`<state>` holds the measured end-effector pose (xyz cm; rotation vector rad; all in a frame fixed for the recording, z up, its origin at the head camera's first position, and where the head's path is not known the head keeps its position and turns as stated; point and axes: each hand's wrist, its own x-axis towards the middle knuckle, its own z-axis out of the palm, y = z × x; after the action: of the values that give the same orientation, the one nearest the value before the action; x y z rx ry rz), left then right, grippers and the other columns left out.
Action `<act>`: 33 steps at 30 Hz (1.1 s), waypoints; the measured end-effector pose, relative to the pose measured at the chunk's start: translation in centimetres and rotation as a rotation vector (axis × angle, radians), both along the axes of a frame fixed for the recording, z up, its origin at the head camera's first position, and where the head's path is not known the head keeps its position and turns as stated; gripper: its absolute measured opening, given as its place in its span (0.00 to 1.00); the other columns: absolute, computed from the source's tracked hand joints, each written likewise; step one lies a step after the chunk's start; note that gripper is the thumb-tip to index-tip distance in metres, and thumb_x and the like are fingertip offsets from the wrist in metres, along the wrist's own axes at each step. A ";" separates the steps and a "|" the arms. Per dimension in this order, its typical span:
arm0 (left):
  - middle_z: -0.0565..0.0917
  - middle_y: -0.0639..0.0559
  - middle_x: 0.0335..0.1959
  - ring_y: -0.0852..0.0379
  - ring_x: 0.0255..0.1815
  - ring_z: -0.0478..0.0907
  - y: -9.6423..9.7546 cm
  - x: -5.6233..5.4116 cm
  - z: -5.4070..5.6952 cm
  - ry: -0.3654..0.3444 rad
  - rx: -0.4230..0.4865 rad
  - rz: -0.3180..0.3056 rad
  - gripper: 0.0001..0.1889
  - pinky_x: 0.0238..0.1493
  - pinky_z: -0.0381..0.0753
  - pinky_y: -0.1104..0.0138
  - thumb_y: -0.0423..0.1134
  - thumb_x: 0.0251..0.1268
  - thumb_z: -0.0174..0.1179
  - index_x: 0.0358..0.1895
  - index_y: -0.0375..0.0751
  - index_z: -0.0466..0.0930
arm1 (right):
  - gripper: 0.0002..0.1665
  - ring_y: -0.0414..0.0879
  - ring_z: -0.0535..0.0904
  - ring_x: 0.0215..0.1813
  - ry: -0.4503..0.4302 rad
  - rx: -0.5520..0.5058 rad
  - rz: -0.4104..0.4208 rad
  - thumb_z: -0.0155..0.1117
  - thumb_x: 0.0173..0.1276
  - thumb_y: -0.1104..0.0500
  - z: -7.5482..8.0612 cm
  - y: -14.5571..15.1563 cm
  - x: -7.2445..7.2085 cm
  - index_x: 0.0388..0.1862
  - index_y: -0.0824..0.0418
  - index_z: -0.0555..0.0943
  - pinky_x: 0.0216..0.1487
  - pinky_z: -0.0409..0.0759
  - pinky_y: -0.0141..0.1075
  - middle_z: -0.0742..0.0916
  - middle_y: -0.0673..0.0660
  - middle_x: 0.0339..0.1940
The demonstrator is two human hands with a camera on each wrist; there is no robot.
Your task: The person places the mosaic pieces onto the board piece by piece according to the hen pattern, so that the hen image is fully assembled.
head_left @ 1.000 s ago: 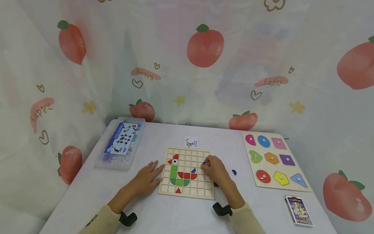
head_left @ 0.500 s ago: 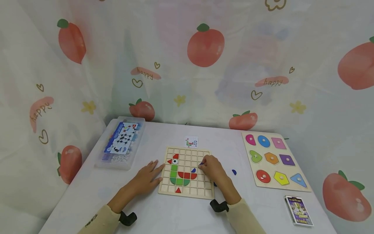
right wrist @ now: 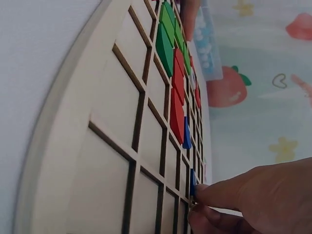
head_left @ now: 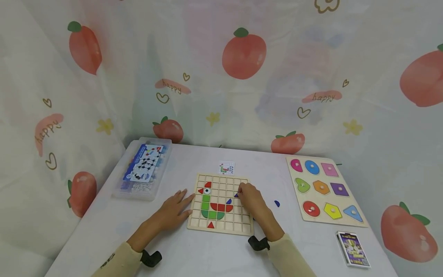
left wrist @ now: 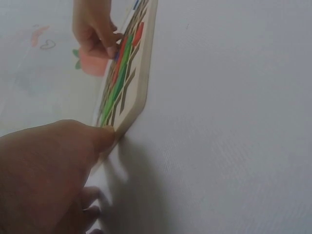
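Observation:
A square wooden grid board (head_left: pixel 238 226) lies on the table, with red and green pieces forming a bird shape. My left hand (head_left: pixel 173 211) rests by its left edge, fingers spread, and the thumb touches the rim in the left wrist view. Over the board's right part, my right hand (head_left: pixel 252 198) pinches a small blue piece (right wrist: pixel 192 181) between thumb and fingertips, low at a grid cell. Whether that piece lies flat in the cell is hidden by the fingers. Another blue piece (head_left: pixel 228 201) sits above the red row (head_left: pixel 221 208).
Behind the board lies a small picture card (head_left: pixel 226 168). A blue half-circle (head_left: pixel 277 203) is on the cloth at right. Farther right are a shape puzzle board (head_left: pixel 301 207) and a card pack (head_left: pixel 353 249). A clear plastic box (head_left: pixel 143 169) stands at back left.
My right hand has moved a little left over the board with the blue piece, from near the right edge to a cell farther in. My left hand has stayed put.

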<state>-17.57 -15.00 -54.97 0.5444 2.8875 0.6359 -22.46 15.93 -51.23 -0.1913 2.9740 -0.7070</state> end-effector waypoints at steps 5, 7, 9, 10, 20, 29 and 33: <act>0.58 0.40 0.85 0.34 0.86 0.52 -0.1 -0.1 -0.2 0.001 -0.007 -0.001 0.33 0.81 0.58 0.38 0.52 0.80 0.58 0.83 0.52 0.63 | 0.06 0.47 0.77 0.36 0.012 -0.019 -0.043 0.68 0.76 0.61 0.1 0.8 -0.1 0.45 0.64 0.83 0.39 0.81 0.40 0.83 0.56 0.37; 0.58 0.40 0.85 0.35 0.86 0.52 -0.1 -0.1 -0.3 0.002 -0.006 -0.002 0.33 0.81 0.58 0.38 0.52 0.80 0.58 0.83 0.52 0.63 | 0.08 0.48 0.79 0.38 0.011 -0.029 -0.070 0.68 0.76 0.60 0.4 1.7 -0.2 0.48 0.65 0.83 0.40 0.82 0.41 0.84 0.58 0.39; 0.58 0.40 0.85 0.34 0.86 0.52 -0.1 -0.1 -0.2 0.002 -0.005 -0.004 0.33 0.81 0.58 0.38 0.52 0.80 0.58 0.83 0.52 0.63 | 0.11 0.50 0.80 0.40 0.015 -0.026 -0.096 0.67 0.77 0.60 0.5 3.0 -0.3 0.51 0.66 0.84 0.42 0.84 0.44 0.84 0.61 0.43; 0.58 0.40 0.85 0.34 0.86 0.52 0.0 -0.1 -0.2 0.001 -0.002 -0.005 0.33 0.81 0.58 0.38 0.51 0.80 0.58 0.83 0.52 0.63 | 0.12 0.51 0.81 0.42 0.008 -0.026 -0.112 0.66 0.77 0.61 0.5 3.7 -0.3 0.53 0.66 0.84 0.44 0.84 0.45 0.84 0.62 0.45; 0.57 0.40 0.86 0.35 0.86 0.51 -0.2 -0.3 -0.7 0.000 -0.025 -0.001 0.34 0.81 0.57 0.38 0.53 0.80 0.57 0.84 0.53 0.62 | 0.18 0.56 0.80 0.50 -0.119 -0.041 -0.063 0.70 0.72 0.64 0.1 7.3 0.1 0.60 0.63 0.83 0.56 0.82 0.54 0.83 0.65 0.50; 0.59 0.39 0.85 0.34 0.86 0.52 -0.1 0.0 -0.1 -0.009 -0.005 0.005 0.33 0.81 0.57 0.38 0.51 0.80 0.57 0.83 0.51 0.64 | 0.07 0.50 0.77 0.43 -0.048 -0.068 -0.038 0.68 0.73 0.65 -1.6 7.3 0.2 0.48 0.64 0.83 0.51 0.82 0.47 0.82 0.59 0.41; 0.58 0.40 0.85 0.34 0.86 0.52 -0.1 0.0 -0.3 -0.007 -0.006 0.002 0.33 0.81 0.57 0.37 0.51 0.80 0.57 0.83 0.51 0.63 | 0.07 0.52 0.79 0.44 -0.035 -0.018 -0.060 0.66 0.75 0.65 -1.7 7.7 0.3 0.50 0.62 0.83 0.51 0.83 0.49 0.82 0.60 0.43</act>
<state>-17.60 -15.13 -55.27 0.5377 2.8825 0.6278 -22.17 23.67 -52.91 -0.0906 2.9519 -0.7352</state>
